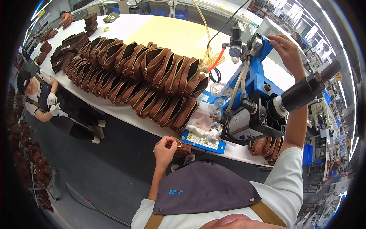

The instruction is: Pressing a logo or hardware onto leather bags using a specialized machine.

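Observation:
Low in front of the machine, my left hand is closed on a small brown pouch; a gold ring shows by the fingertips. My right hand is raised at the top of a blue pneumatic press. Its thumb and forefinger close at a small fitting near the silver valve block; what lies between them is too small to make out. The press carries a black cylinder, hoses and a pressure gauge. Its blue base bears warning labels.
Long rows of unzipped brown pouches cover the white table left of the press. More pouches lie right of its base. A person in white gloves stands left; another person is at the far end.

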`<state>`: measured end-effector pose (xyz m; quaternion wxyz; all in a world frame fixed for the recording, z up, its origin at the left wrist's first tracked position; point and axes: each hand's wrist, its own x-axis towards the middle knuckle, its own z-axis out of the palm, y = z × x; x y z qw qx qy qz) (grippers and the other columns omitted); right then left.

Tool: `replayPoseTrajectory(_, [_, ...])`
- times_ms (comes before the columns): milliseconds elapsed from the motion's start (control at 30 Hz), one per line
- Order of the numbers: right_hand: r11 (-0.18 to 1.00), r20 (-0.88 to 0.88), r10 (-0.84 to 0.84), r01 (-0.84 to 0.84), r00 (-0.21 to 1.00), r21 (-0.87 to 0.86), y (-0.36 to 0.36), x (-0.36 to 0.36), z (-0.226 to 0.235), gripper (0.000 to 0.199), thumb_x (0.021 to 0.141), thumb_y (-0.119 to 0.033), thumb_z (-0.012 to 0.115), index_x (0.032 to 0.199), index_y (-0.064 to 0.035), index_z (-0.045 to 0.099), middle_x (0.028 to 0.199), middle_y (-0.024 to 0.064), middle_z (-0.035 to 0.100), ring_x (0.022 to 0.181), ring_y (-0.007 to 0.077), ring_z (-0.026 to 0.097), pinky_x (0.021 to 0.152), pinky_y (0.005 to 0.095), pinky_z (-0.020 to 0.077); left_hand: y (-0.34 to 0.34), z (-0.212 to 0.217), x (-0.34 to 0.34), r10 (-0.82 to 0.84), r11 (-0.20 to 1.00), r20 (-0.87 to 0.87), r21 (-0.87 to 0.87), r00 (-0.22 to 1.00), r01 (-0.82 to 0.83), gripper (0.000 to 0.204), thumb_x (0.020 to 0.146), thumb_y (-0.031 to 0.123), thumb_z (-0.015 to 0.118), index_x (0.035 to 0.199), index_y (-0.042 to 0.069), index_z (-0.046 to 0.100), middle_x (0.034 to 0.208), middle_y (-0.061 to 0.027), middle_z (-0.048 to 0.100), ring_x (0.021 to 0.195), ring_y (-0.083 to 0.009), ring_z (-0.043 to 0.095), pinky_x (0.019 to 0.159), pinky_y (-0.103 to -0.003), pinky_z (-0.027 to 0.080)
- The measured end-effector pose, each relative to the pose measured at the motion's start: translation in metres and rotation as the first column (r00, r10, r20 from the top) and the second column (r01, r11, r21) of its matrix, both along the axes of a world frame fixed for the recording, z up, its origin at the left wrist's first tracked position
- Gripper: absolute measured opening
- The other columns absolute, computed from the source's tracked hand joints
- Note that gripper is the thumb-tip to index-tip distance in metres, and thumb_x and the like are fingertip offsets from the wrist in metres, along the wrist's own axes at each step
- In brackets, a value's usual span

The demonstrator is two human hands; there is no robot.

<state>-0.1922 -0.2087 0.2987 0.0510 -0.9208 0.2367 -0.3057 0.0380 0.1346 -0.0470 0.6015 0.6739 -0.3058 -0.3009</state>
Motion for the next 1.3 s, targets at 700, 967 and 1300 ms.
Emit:
replayPoseTrajectory(700, [0.871,0.223,-0.008,-0.103,0.975,0.481,-0.02,-0.012,-0.013,0.038,0.1,-0.027,0.051,0.125,0.0008,0.058,0.115,0.0107,0.065,0.102,0.0167,0.063,0.097,0.0301,0.0474,-0.012,0.07,0.011,0.227,0.973,0.385,-0.125,0.895,-0.193,0.008,0.08,0.002,0.068,0.086,0.0,0.064,0.073,-0.0015,0.06,0.067,-0.0067,0.059,0.062,-0.021,0.048])
replayPoseTrajectory(967, [0.887,0.178,-0.156,0.058,0.972,0.459,-0.006,0.0,-0.008,0.036,0.097,-0.028,0.057,0.118,-0.0005,0.064,0.104,0.0088,0.068,0.095,0.0134,0.063,0.089,0.0275,0.0484,-0.026,0.1,0.067,0.404,0.903,0.439,-0.334,0.802,-0.271,0.013,0.075,-0.002,0.071,0.085,0.001,0.063,0.079,-0.0079,0.064,0.067,-0.0188,0.061,0.063,-0.03,0.05])
replayPoseTrajectory(1300, [0.918,0.111,-0.325,0.286,0.939,0.274,0.015,0.004,-0.011,0.033,0.094,-0.03,0.06,0.115,-0.0049,0.068,0.102,0.0079,0.069,0.096,0.0165,0.063,0.087,0.029,0.0495,-0.088,0.117,0.141,0.133,0.927,0.586,-0.36,0.8,0.109,0.014,0.075,-0.003,0.07,0.086,0.002,0.064,0.079,-0.0067,0.062,0.068,-0.0179,0.061,0.063,-0.029,0.049])
